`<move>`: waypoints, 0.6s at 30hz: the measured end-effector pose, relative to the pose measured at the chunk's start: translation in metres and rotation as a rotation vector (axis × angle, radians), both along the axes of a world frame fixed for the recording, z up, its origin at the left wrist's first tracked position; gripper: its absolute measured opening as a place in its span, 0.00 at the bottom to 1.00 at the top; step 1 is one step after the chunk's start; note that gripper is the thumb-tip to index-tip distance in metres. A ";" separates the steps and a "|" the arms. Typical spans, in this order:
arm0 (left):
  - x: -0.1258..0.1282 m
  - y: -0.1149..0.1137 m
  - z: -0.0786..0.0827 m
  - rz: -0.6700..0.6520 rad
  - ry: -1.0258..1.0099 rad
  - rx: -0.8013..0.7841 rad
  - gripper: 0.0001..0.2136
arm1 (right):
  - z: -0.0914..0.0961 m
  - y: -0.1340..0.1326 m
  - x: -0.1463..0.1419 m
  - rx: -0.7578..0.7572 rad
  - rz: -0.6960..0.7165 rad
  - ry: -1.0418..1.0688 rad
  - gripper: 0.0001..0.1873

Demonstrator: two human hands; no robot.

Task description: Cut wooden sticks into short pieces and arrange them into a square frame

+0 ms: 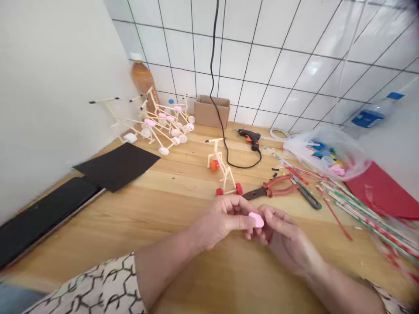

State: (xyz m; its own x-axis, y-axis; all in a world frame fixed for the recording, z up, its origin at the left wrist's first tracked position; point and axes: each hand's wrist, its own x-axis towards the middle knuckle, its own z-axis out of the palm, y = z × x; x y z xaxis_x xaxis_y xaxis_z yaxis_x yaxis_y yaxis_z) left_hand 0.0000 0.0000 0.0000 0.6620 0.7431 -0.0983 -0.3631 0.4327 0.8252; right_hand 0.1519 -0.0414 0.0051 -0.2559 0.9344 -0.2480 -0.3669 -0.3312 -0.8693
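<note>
Pink plastic cap (pixel 256 220) in the middle of the head view, held between both hands. Left hand (pixel 225 220) reaching across, thumb and fingers closed on the cap. Right hand (pixel 286 237) curled, fingers closed on the cap from the other side. Cardboard box (pixel 212 111) at 12 o'clock, inside hidden. Clear plastic bag (pixel 355 163) at 2 o'clock, with colored bottle caps (pixel 322 150) inside. Wooden table (pixel 98 226) with its edge at 9 o'clock, beside a black board (pixel 49 213).

Wooden tabletop (pixel 196 266) — glue gun (pixel 250 138), pliers (pixel 278 186), straws (pixel 366 218).
</note>
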 end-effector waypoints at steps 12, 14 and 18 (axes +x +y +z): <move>0.000 -0.003 0.002 0.048 0.061 -0.152 0.09 | -0.002 -0.006 0.009 0.584 -0.180 -0.768 0.05; 0.000 -0.003 0.002 0.042 0.055 -0.152 0.09 | -0.003 -0.007 0.008 0.627 -0.172 -0.793 0.03; 0.000 -0.001 0.003 0.025 0.055 -0.129 0.10 | -0.002 -0.006 0.007 0.613 -0.188 -0.802 0.03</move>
State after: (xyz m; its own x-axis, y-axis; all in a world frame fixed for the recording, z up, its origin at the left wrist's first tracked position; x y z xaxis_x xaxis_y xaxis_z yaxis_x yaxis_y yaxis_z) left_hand -0.0003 -0.0012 0.0034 0.6343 0.7381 -0.2299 -0.3308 0.5279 0.7822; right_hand 0.1590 -0.0473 0.0036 -0.0614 0.9659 0.2517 0.3964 0.2550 -0.8820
